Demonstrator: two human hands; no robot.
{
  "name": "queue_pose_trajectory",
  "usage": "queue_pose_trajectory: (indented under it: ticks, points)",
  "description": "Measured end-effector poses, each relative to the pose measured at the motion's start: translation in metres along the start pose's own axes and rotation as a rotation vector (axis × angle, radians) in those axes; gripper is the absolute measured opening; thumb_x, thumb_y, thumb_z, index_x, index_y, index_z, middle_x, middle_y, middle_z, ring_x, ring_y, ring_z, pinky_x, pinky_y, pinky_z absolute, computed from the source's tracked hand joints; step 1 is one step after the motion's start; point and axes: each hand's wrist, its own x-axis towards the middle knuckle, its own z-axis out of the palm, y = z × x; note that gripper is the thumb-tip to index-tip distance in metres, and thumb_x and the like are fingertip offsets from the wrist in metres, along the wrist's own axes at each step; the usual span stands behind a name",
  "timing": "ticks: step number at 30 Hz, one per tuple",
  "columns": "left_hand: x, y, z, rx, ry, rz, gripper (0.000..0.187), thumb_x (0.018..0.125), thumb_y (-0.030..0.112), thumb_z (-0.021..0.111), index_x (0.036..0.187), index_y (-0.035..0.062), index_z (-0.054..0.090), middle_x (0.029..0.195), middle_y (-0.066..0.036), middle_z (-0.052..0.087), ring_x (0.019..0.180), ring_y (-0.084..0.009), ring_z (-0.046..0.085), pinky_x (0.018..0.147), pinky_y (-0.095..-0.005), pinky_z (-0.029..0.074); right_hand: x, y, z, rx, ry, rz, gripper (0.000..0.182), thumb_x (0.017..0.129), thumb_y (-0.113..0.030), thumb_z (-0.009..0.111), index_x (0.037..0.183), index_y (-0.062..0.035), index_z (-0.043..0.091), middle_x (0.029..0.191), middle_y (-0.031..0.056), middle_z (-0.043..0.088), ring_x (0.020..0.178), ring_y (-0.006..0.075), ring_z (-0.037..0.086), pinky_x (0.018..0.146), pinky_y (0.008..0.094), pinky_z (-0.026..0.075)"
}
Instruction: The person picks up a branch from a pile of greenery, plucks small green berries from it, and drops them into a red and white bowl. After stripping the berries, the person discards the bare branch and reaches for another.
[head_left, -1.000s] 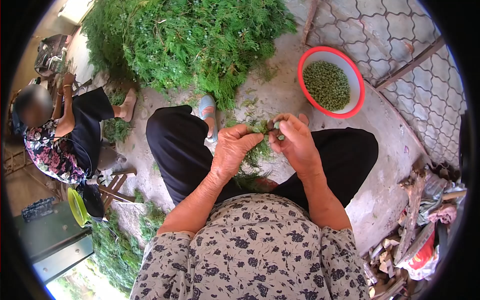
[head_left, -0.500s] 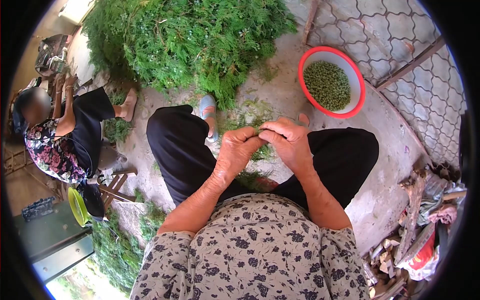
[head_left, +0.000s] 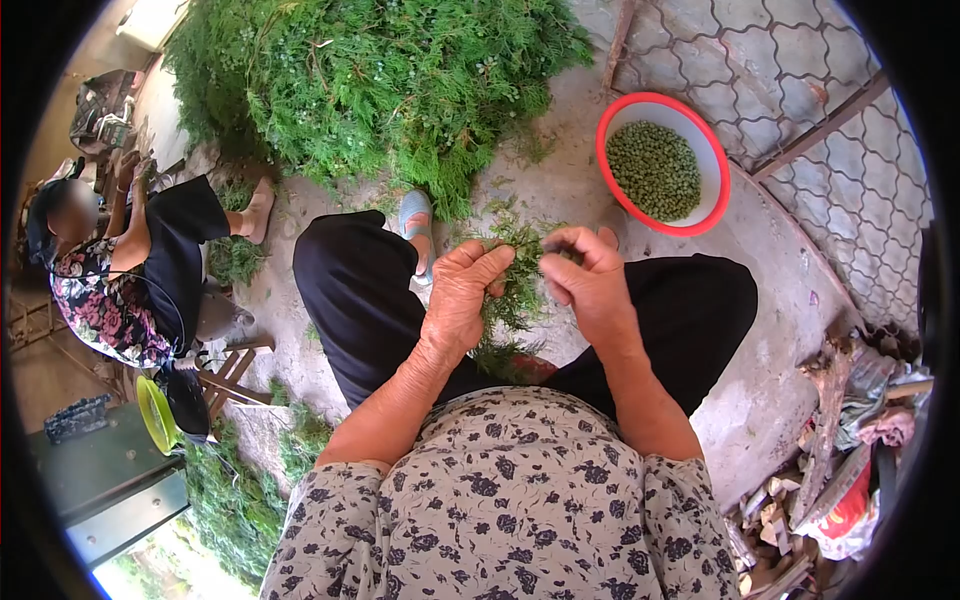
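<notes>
Above my lap, my left hand point(head_left: 465, 295) is closed, with thumb and fingertips pinched on a small green conifer sprig point(head_left: 496, 243). A short gap away, my right hand point(head_left: 592, 280) has its fingers curled and thumb bent inward. Something small and dark greenish shows at its fingertips, too blurred to name. Below and between the hands lie loose green clippings point(head_left: 515, 300) on the floor. Ahead to the right stands a red-rimmed white basin point(head_left: 716, 200) holding many small green berries point(head_left: 655, 170).
A large heap of conifer branches point(head_left: 370, 90) lies ahead. At left another person point(head_left: 110, 280) sits with hands raised. A wooden stool point(head_left: 235, 375) and a yellow-green basin point(head_left: 155, 415) are near them. Metal lattice point(head_left: 790, 90) stands at right, firewood point(head_left: 775, 530) behind it.
My hands were together at the fingertips and are now apart. The right hand has moved slightly right with its fingers curled. The other person's hands have shifted a little.
</notes>
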Motion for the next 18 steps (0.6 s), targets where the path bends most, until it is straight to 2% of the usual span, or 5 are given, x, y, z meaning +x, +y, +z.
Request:
queue_pose_trajectory:
  ticks: [4, 8, 10, 13, 18]
  points:
    - [-0.002, 0.000, 0.002, 0.043, -0.031, 0.010, 0.017, 0.080, 0.008, 0.062, 0.066, 0.0063, 0.054, 0.059, 0.002, 0.048, 0.052, -0.0058, 0.039, 0.049, -0.0211, 0.032, 0.000, 0.003, 0.018, -0.510, 0.104, -0.386, 0.016, 0.075, -0.005, 0.065, 0.089, -0.0006, 0.058, 0.078, 0.0006, 0.053, 0.069, 0.0072, 0.051, 0.061, 0.0208, 0.041]
    - [-0.003, -0.001, -0.002, 0.132, -0.072, -0.015, 0.015, 0.081, 0.008, 0.062, 0.067, 0.0056, 0.055, 0.060, 0.002, 0.048, 0.053, -0.0057, 0.039, 0.048, -0.0210, 0.032, 0.005, 0.010, 0.011, -0.678, 0.104, -0.499, 0.014, 0.077, -0.007, 0.064, 0.088, -0.0004, 0.058, 0.074, 0.0008, 0.053, 0.064, 0.0067, 0.050, 0.056, 0.0199, 0.040]
    - [-0.003, -0.001, -0.002, 0.127, -0.095, -0.026, 0.014, 0.081, 0.008, 0.062, 0.069, 0.0052, 0.056, 0.060, 0.002, 0.048, 0.052, -0.0056, 0.039, 0.048, -0.0209, 0.031, 0.002, 0.002, 0.013, -0.345, 0.058, -0.129, 0.011, 0.081, -0.009, 0.060, 0.088, -0.0008, 0.057, 0.069, 0.0010, 0.051, 0.057, 0.0080, 0.049, 0.049, 0.0203, 0.037]
    - [-0.004, 0.001, -0.001, 0.024, -0.092, -0.093, 0.010, 0.081, 0.008, 0.061, 0.072, 0.0046, 0.057, 0.062, 0.003, 0.049, 0.053, -0.0054, 0.038, 0.047, -0.0207, 0.030, 0.006, 0.006, -0.004, 0.202, -0.018, -0.011, 0.010, 0.085, -0.010, 0.055, 0.089, -0.0012, 0.055, 0.068, 0.0024, 0.052, 0.053, 0.0095, 0.048, 0.044, 0.0206, 0.035]
    - [-0.005, 0.006, 0.000, -0.091, -0.037, -0.119, 0.006, 0.078, 0.007, 0.064, 0.080, 0.0048, 0.059, 0.065, 0.005, 0.049, 0.049, -0.0037, 0.033, 0.048, -0.0197, 0.028, 0.006, -0.012, 0.004, 0.442, 0.144, 0.002, 0.012, 0.085, -0.012, 0.057, 0.093, -0.0027, 0.055, 0.072, 0.0017, 0.052, 0.055, 0.0099, 0.046, 0.044, 0.0204, 0.033]
